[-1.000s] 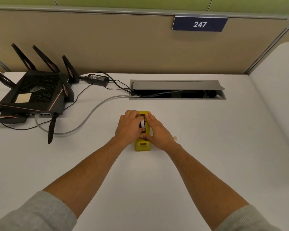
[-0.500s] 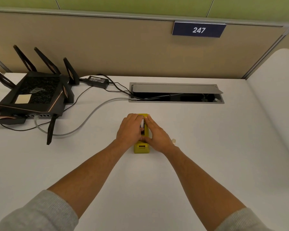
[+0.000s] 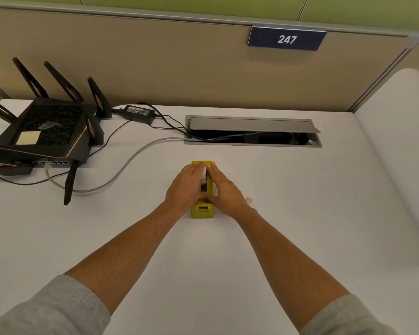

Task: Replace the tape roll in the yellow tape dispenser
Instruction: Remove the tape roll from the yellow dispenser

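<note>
The yellow tape dispenser point(image 3: 203, 211) stands lengthwise on the white desk point(image 3: 300, 213), its near end towards me. My left hand point(image 3: 185, 187) clasps its left side and my right hand point(image 3: 224, 189) lies flat against its right side. A sliver of a white tape roll point(image 3: 204, 174) shows between the fingertips of both hands, sitting in the dispenser's slot. Most of the roll and the dispenser's middle are hidden by the hands.
A small beige scrap point(image 3: 249, 200) lies just right of my right wrist. A black router point(image 3: 46, 139) with antennas stands at the far left, with a grey cable point(image 3: 131, 160) and a power brick point(image 3: 139, 112). An open cable hatch point(image 3: 252, 131) sits behind the dispenser.
The fingers of both hands have closed in over the roll, so less of it shows. The dispenser has stayed in place; the view has tilted slightly.
</note>
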The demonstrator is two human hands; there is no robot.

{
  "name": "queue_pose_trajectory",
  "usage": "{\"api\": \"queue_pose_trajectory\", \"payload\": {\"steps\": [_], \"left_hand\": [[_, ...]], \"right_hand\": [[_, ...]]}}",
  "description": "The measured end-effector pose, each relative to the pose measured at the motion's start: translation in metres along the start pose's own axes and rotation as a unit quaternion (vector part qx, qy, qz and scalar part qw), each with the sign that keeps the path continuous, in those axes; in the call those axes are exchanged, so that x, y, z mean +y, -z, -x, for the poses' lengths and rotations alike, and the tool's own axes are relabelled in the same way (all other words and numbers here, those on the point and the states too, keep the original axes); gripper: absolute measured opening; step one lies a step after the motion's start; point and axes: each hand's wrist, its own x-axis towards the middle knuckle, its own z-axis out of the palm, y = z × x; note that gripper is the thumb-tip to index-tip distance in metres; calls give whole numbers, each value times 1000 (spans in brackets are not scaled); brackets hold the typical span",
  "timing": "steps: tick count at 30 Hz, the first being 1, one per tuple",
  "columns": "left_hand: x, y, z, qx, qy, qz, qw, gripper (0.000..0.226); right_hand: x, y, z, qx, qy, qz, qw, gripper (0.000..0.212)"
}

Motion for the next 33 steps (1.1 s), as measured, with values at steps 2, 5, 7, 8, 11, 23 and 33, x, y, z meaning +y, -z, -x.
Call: {"api": "queue_pose_trajectory", "payload": {"steps": [2,5,7,8,11,23,33], "left_hand": [[2,2,2,-2,2,5,1000,47],[4,6,5,0,3,21,1000,42],[6,10,7,-2,9,36,999,42],[6,12,8,-2,10,42,999,44],[5,18,13,5,7,54,999,46],[7,36,47,29,-41,87,995,41],[-3,49,84,30,-6,264,964,41]], "right_hand": [[-1,1,0,-1,-2,4,1000,91],[-3,1,0,-6,-1,8,1000,92],[-5,3,0,-9,-3,7,1000,93],[-7,5,1,-7,-2,4,1000,93],[-13,12,6,22,0,-34,999,88],[-44,10,42,85,-14,-327,941,39],[-55,3,67,53,-25,-386,921,33]]}}
